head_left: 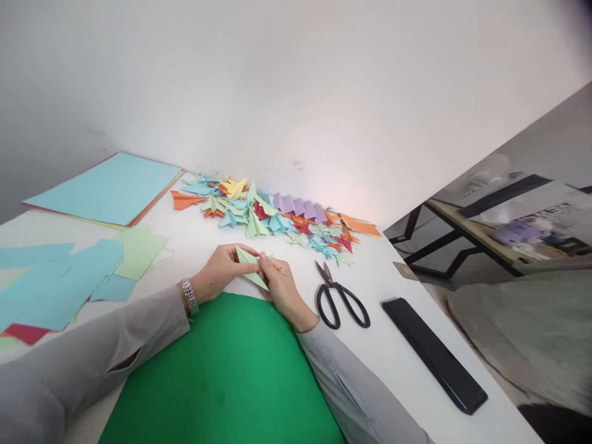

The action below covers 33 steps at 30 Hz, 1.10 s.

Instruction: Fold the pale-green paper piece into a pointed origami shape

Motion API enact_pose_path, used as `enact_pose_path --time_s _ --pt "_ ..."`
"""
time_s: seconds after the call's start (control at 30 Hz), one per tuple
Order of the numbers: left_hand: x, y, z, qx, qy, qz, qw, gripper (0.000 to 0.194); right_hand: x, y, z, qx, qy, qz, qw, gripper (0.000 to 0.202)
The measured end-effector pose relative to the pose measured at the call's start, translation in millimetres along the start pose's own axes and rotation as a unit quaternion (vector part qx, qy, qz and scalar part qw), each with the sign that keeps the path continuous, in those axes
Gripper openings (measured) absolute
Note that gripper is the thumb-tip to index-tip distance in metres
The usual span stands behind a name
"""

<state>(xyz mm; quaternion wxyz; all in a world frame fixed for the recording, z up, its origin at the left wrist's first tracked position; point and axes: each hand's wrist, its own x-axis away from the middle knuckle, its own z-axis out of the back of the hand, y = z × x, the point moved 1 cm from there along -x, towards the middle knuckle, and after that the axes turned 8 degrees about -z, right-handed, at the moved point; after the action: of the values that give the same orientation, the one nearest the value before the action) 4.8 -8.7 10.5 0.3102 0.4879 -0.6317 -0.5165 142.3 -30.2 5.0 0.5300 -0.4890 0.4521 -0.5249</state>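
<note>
Pinching folded pale-green paper (256, 280) from both sides with left hand (219, 269) and right hand (283, 285) near frame centre, presumably steadying its creases.

Head view, near, facing forward-down over table (393, 357).

Pale green paper (256, 279), folded and creased, slants from eleven o'clock to five, tapering at both ends, pinched at nine by the left hand (224, 269), at three by the right hand (283, 285)!
</note>
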Motion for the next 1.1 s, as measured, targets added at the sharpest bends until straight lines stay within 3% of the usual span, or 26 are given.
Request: enact_pose_path --time_s 0.13,0.3,0.53,0.8,1.1 --pt "0.4 -0.2 -0.1 -0.061 0.03 -0.015 0.998 0.036 -0.4 0.4 -1.2 0.028 0.018 0.032 0.999 0.063" --pt "0.6 1.0 -3.4 -0.037 0.037 -0.022 0.998 0.034 -0.5 5.1 -0.9 0.035 0.032 0.034 0.998 0.063" --pt "0.0 3.5 -2.8 -0.011 0.022 -0.006 1.0 0.03 1.4 1.7 -1.6 0.05 0.033 0.037 0.998 0.06" --pt "-0.7 3.6 -1.6 -0.004 0.02 0.024 1.0 0.026 1.5 -1.7 -3.5 0.048 -0.008 0.043 0.998 0.061" --pt "-0.1 6.0 -4.7 0.03 0.007 0.016 0.999 0.031 -1.0 2.4 -0.8 0.017 0.026 0.019 0.999 0.061"
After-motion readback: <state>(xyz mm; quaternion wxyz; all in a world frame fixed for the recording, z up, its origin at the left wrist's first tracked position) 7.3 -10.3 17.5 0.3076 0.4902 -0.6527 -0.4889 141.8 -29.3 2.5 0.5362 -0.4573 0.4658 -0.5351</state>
